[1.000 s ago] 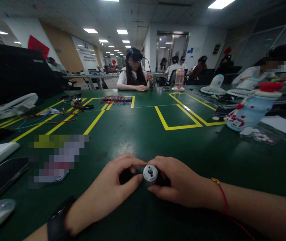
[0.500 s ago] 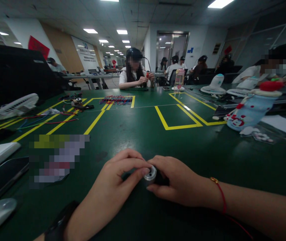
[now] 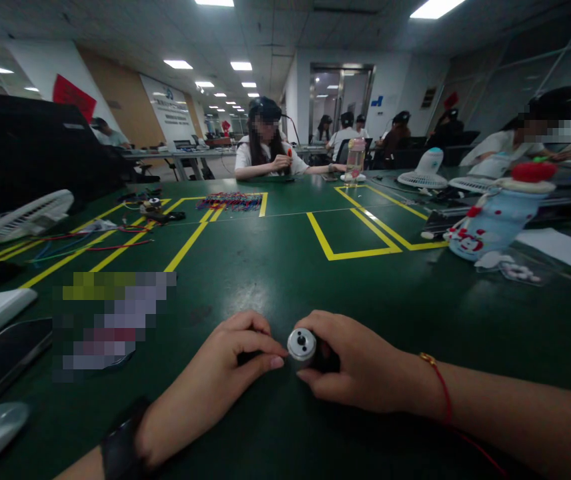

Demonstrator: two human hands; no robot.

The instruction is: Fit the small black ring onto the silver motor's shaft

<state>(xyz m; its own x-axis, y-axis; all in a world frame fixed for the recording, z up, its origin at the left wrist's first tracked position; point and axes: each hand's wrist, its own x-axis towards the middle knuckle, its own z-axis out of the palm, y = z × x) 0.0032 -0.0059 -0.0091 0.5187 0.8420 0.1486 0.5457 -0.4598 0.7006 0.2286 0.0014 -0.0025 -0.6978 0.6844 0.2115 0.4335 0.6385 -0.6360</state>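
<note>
1 round-edged cylinder [image 3: 302, 347] in right hand [image 3: 353, 360]

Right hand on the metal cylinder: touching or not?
Touching. The head view shows the right hand gripping the metal cylinder, index finger bent against its far side, no gap there.

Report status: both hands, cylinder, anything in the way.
Right hand: grip on cylinder, end face up. Left hand: fingertips beside it, contact unclear. Blue bottle farther off, right, out of the way.
</note>
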